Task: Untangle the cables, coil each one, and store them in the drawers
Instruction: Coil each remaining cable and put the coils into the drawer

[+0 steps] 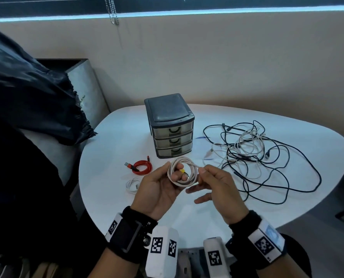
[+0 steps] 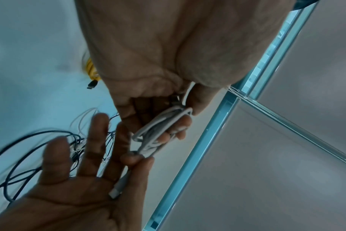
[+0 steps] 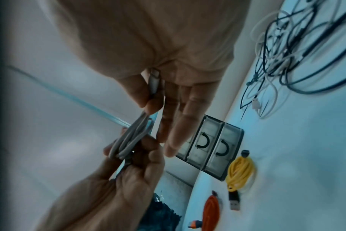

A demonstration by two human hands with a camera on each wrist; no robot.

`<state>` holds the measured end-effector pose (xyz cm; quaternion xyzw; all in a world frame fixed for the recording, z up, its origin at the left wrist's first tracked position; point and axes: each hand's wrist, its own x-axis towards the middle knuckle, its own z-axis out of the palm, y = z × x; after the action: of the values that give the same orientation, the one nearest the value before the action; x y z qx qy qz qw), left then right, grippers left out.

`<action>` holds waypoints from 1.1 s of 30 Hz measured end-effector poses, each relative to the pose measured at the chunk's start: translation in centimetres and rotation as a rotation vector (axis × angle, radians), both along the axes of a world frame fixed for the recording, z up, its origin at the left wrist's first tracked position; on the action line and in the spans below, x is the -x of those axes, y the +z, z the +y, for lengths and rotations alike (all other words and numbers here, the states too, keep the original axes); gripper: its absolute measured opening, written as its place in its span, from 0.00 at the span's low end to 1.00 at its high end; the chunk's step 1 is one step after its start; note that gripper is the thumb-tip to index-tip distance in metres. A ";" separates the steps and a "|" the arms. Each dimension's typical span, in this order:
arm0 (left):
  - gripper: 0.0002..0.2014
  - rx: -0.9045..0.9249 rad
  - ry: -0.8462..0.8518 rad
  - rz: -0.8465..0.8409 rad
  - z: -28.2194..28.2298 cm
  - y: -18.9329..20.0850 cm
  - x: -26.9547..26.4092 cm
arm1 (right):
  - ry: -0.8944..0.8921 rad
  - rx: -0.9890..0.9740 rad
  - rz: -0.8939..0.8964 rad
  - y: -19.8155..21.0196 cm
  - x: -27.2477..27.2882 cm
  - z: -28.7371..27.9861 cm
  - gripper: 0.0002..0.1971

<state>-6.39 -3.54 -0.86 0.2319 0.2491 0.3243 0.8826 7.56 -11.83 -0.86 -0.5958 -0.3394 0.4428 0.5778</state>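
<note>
My left hand (image 1: 175, 175) grips a coil of off-white cable (image 1: 182, 173) a little above the white table (image 1: 115, 137), in front of the grey three-drawer unit (image 1: 170, 125). All drawers are closed. My right hand (image 1: 201, 171) pinches that cable's free end between thumb and forefinger, with the other fingers spread. In the right wrist view the plug (image 3: 154, 81) lies along the pinching fingers, beside the coil (image 3: 128, 137). The left wrist view shows the coil (image 2: 158, 129) wrapped round my left fingers. A tangle of black and white cables (image 1: 257, 155) lies to the right.
A coiled red cable (image 1: 142, 167) and a small white coil (image 1: 133, 185) lie left of my hands. A coiled yellow cable (image 3: 240, 171) sits before the drawers (image 3: 211, 146). Black cloth (image 1: 26, 97) hangs at the left beside a grey box (image 1: 82, 81).
</note>
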 end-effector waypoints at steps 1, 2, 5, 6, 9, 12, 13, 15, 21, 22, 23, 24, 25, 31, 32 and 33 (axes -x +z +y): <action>0.18 0.004 0.014 0.004 -0.1 -0.1 0.0 | 0.034 0.020 -0.036 -0.3 0.1 -0.1 0.15; 0.18 0.005 0.033 0.013 -0.1 -0.2 0.0 | 0.060 0.032 -0.067 -0.4 0.2 -0.2 0.14; 0.18 -0.009 0.092 0.069 -0.1 -0.5 -0.2 | 0.088 0.022 -0.145 -0.5 -0.1 -0.3 0.14; 0.18 -0.010 0.109 0.084 -0.1 -0.5 -0.3 | 0.089 0.009 -0.169 -0.4 -0.2 -0.2 0.14; 0.17 -0.008 0.135 0.121 0.2 -0.2 -0.5 | 0.065 -0.035 -0.232 0.0 -0.1 -0.1 0.10; 0.17 -0.022 0.134 0.163 0.3 0.3 -0.7 | -0.014 -0.103 -0.350 0.3 0.1 0.3 0.03; 0.17 -0.028 0.127 0.175 0.2 0.4 -0.8 | -0.029 -0.132 -0.415 0.2 0.1 0.4 0.06; 0.16 -0.032 0.120 0.193 0.2 0.5 -0.8 | -0.039 -0.183 -0.521 0.2 0.1 0.6 0.12; 0.19 -0.016 0.108 0.135 0.3 0.9 -0.5 | -0.086 -0.193 -0.438 0.2 0.3 1.1 0.07; 0.19 -0.010 0.092 0.104 0.3 1.0 -0.4 | -0.093 -0.201 -0.422 0.2 0.3 1.0 0.05; 0.18 -0.003 0.080 0.080 0.4 1.1 -0.4 | -0.088 -0.215 -0.428 0.3 0.4 0.8 0.05; 0.17 0.000 0.072 0.067 0.5 1.2 -0.3 | -0.063 -0.234 -0.457 0.4 0.5 0.6 0.08; 0.17 0.002 0.069 0.066 0.6 1.4 -0.3 | -0.026 -0.252 -0.525 0.4 0.6 0.3 0.13; 0.23 -0.002 0.035 0.098 0.9 2.0 -0.4 | -0.007 -0.422 -0.912 0.3 0.1 -0.4 0.14; 0.23 0.006 0.034 0.090 0.7 2.0 -0.4 | -0.036 -0.441 -0.910 0.3 0.0 -0.2 0.13; 0.22 0.016 0.034 0.072 0.6 2.0 -0.5 | -0.059 -0.451 -0.916 0.4 0.0 -0.1 0.12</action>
<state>-5.90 -2.98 1.19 0.2322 0.2871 0.3289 0.8692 7.57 -11.96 -0.48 -0.5985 -0.6279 0.0354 0.4964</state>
